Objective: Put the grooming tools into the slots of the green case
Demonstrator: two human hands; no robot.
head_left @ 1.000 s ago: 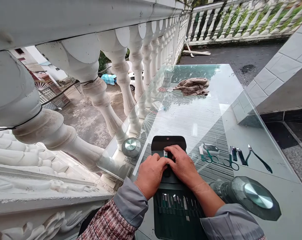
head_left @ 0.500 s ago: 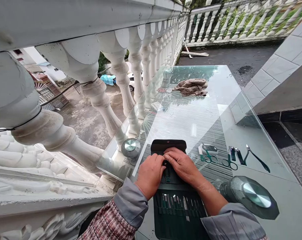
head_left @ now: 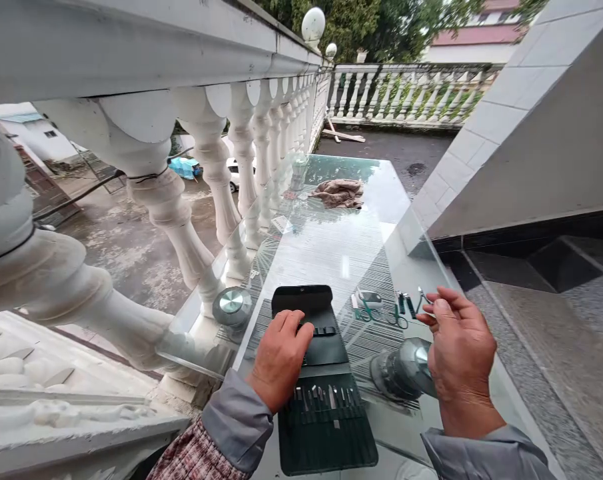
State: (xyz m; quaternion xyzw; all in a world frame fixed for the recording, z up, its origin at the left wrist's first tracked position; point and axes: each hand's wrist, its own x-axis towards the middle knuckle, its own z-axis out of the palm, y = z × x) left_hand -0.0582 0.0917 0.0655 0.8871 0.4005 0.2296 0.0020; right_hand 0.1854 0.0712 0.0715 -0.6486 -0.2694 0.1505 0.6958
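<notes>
An unfolded dark green manicure case [head_left: 326, 437] lies on the glass table, a row of slim metal tools [head_left: 326, 398] in its lower panel. My left hand [head_left: 281, 357] grips the left side of its upper panel, beside the elastic loops [head_left: 324, 331]. To the right, my right hand [head_left: 464, 350] is open above the cuticle nippers [head_left: 420, 299], fingers curved and apart, hiding their handles; whether it touches them I cannot tell. Next to the nippers lie two nail clippers [head_left: 406, 304], and scissors [head_left: 400, 319]. A second green-handled pair of scissors [head_left: 368, 312] lies by a grey oval object [head_left: 371, 299].
A crumpled brown cloth [head_left: 338, 193] sits at the far part of the glass table [head_left: 321, 247]. Round metal-capped table supports [head_left: 232, 303] show near the left edge and under my right hand. A white balustrade [head_left: 181, 220] runs along the left; a tiled wall [head_left: 481, 147] stands right.
My right hand has left the case and moved right to the nippers. My left hand stays at the case. The view has tilted up and turned right.
</notes>
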